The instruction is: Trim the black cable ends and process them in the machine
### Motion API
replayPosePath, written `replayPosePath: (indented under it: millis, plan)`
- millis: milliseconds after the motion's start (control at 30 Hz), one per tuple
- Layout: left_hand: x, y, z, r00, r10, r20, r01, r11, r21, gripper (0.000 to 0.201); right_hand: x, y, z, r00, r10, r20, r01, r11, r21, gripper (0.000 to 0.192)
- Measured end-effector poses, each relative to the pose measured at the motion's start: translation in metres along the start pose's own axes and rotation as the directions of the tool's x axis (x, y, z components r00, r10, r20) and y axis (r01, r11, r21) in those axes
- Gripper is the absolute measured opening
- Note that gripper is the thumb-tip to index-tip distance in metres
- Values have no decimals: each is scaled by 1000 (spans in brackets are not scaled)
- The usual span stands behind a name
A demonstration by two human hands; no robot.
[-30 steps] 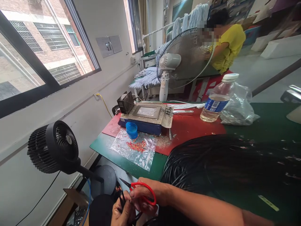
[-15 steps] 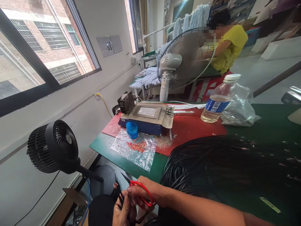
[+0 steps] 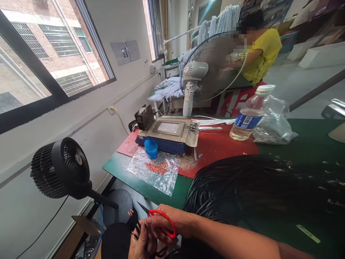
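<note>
At the bottom edge, my right hand grips red-handled scissors whose dark blades point up and left. Just below it my left hand pinches a few thin black wires with reddish stripped ends near the blades. Both hands hover off the table's near-left corner, above a dark lap. A large bundle of black wires lies on the green table to the right of my hands.
A black desk fan stands at left below the window. On the red mat sit a blue-based metal device, a blue cap, a plastic bag with red bits, a water bottle and a white fan. A person in yellow works behind.
My hands shifted slightly together; the scissors' tips rose a little and the wire ends moved closer to the blades. The camera nudged a bit.
</note>
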State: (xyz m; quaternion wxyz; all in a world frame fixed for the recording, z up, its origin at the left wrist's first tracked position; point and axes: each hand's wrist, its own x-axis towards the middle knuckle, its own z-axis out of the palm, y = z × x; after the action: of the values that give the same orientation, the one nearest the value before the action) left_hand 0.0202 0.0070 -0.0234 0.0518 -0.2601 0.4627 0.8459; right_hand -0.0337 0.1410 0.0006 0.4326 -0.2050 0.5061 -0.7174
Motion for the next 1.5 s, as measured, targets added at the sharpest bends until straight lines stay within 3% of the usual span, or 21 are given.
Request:
replayPosePath:
  millis: [267,433,667,933,1233,1367,1500]
  plan:
    - [1,4,-3,998,-13,-60,19,996,91,31,2,1,2,993,-15,-115,11,999,-31,50]
    - [0,5,-5,997,-13,-78,24,990,141,33,2,4,0,995,-8,-99,6,1000,-19,46]
    - [-6,5,4,998,-15,-53,21,994,108,34,1,-6,2,980,172,-96,-168,985,51,33]
    - [-2,7,-2,998,-37,48,31,994,104,25,2,0,0,993,59,-102,-61,998,-16,46]
    - [-3,5,-1,1000,-11,-7,12,987,157,33,2,-3,2,974,188,-125,-184,982,45,36]
    - [2,2,-1,998,43,42,-48,991,128,31,6,5,-1,985,72,-160,-65,997,52,42]
    - [12,-3,-8,998,52,-24,-51,998,48,25,7,6,-1,977,-56,-205,60,998,16,51]
